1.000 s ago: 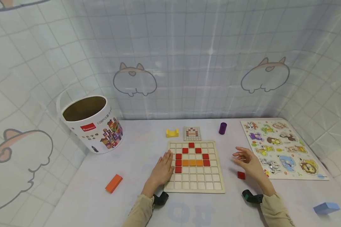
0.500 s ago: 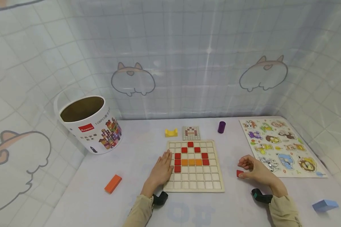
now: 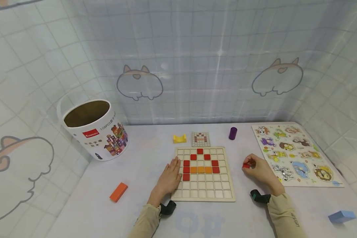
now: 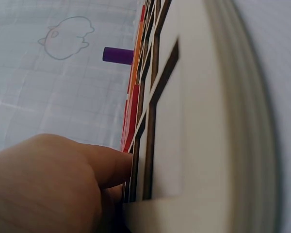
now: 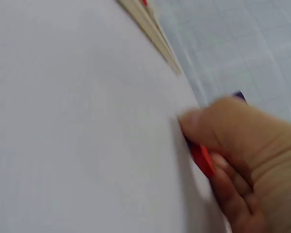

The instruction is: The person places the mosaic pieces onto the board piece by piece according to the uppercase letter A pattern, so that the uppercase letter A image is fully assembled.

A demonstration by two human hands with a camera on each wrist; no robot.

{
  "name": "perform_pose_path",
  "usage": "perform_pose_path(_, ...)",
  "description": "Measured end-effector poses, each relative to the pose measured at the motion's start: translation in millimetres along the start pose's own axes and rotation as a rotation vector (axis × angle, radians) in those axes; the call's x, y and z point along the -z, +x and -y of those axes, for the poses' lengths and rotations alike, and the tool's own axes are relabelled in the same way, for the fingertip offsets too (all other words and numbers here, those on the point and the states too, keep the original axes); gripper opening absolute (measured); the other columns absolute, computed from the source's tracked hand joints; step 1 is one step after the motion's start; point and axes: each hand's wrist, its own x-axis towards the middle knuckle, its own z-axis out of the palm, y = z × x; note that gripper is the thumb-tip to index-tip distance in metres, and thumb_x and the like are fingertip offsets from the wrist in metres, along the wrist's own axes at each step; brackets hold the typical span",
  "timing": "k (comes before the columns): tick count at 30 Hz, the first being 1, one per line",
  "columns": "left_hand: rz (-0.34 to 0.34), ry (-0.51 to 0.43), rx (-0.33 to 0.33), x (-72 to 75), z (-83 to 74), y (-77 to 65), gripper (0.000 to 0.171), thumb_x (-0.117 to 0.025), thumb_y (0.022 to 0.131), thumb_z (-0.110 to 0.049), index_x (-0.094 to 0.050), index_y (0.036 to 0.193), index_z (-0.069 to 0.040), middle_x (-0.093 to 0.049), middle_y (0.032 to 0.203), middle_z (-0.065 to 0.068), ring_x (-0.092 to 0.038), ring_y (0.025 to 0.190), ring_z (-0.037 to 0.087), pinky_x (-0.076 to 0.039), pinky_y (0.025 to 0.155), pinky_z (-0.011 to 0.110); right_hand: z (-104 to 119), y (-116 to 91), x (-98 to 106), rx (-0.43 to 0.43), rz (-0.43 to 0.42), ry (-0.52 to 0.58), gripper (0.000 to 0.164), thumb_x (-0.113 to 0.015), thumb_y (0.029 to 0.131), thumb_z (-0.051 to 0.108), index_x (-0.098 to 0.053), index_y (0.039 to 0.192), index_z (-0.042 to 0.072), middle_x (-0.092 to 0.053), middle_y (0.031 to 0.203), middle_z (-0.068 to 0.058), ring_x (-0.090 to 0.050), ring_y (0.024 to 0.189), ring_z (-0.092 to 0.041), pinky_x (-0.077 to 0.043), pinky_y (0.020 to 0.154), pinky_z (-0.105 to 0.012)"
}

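Note:
A wooden grid board [image 3: 202, 185] lies mid-table, with red square tiles [image 3: 200, 151] and a row of orange tiles [image 3: 201, 170] set in its cells. My left hand [image 3: 169, 177] rests flat along the board's left edge, fingers straight. To the right of the board, my right hand [image 3: 260, 170] pinches a loose red tile [image 3: 246, 166] between thumb and fingers. That red tile [image 5: 202, 159] also shows in the right wrist view, partly covered by the thumb. Behind the board lies a small pattern card [image 3: 200, 139] printed with a similar figure.
A yellow block [image 3: 179, 138] and a purple cylinder [image 3: 233, 133] stand beyond the board. A white bucket [image 3: 107, 132] is at back left, an orange block [image 3: 118, 192] nearer. On the right are an animal puzzle board [image 3: 303, 155] and a blue block [image 3: 341, 217].
The right hand came down on the red tile lying on the table, took it between thumb and fingers, and moved it up and slightly left. The left hand stayed on the board.

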Motion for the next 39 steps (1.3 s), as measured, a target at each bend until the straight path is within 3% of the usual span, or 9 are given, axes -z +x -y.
perform_pose_path(7, -0.009, -0.015, -0.008, -3.0, -0.2, 0.8, 0.06, -0.043, 0.101, -0.021, -0.023, 0.151, 0.005, -0.017, 0.161, 0.019, -0.018, 0.149, 0.036, -0.018, 0.121, 0.053, 5.4, 14.5, -14.5, -0.023, -0.081, 0.011, 0.02, -0.072, 0.082, 0.008, -0.059, 0.097, 0.006, -0.066, 0.094, -0.009, -0.057, 0.087, -0.018, -0.046, 0.078, -0.023)
perform_pose_path(16, -0.019, -0.023, -0.006, 1.6, -2.4, 1.1, 0.059, -0.044, 0.1, -0.02, -0.025, 0.15, 0.006, -0.018, 0.161, 0.02, -0.019, 0.149, 0.037, -0.019, 0.12, 0.053, 28.5, 18.4, -13.0, -0.013, -0.084, 0.137, 0.018, -0.072, 0.081, 0.002, -0.056, 0.091, 0.003, -0.068, 0.098, -0.012, -0.057, 0.085, -0.011, -0.047, 0.075, -0.015)
perform_pose_path(19, -0.023, -0.015, -0.01, 1.5, -2.0, 0.7, 0.059, -0.045, 0.1, -0.02, -0.026, 0.15, 0.005, -0.019, 0.161, 0.019, -0.02, 0.149, 0.036, -0.02, 0.12, 0.053, 44.2, 19.2, -15.4, 0.0, -0.065, 0.16, 0.02, -0.071, 0.081, 0.001, -0.052, 0.085, 0.004, -0.07, 0.1, -0.011, -0.058, 0.088, -0.014, -0.048, 0.08, -0.02)
perform_pose_path(27, -0.063, -0.042, -0.072, 0.8, 2.1, -3.7, 0.059, -0.037, 0.104, -0.024, -0.021, 0.151, 0.006, -0.017, 0.161, 0.021, -0.019, 0.149, 0.036, -0.018, 0.121, 0.052, 74.7, 18.8, -29.5, 0.082, 0.034, 0.248, 0.031, -0.074, 0.081, 0.003, -0.044, 0.077, -0.002, -0.07, 0.1, -0.011, -0.06, 0.089, -0.019, -0.048, 0.077, -0.031)
perform_pose_path(34, -0.022, -0.026, -0.021, 1.4, -0.2, -0.6, 0.058, -0.042, 0.101, -0.019, -0.024, 0.15, 0.007, -0.019, 0.16, 0.022, -0.02, 0.148, 0.038, -0.019, 0.12, 0.054, 83.9, 16.3, -42.7, 0.094, 0.137, 0.333, 0.032, -0.073, 0.081, 0.003, -0.042, 0.075, 0.001, -0.068, 0.103, -0.015, -0.058, 0.087, -0.021, -0.045, 0.067, -0.025)
perform_pose_path(39, 0.0, 0.013, -0.008, 1.8, -1.0, 0.5, 0.058, -0.042, 0.101, -0.019, -0.024, 0.15, 0.007, -0.018, 0.16, 0.021, -0.02, 0.148, 0.037, -0.019, 0.12, 0.053, 80.7, 13.9, -52.5, 0.108, 0.183, 0.335, 0.032, -0.074, 0.081, 0.002, -0.043, 0.073, 0.003, -0.067, 0.102, -0.014, -0.061, 0.088, -0.016, -0.048, 0.071, -0.022)
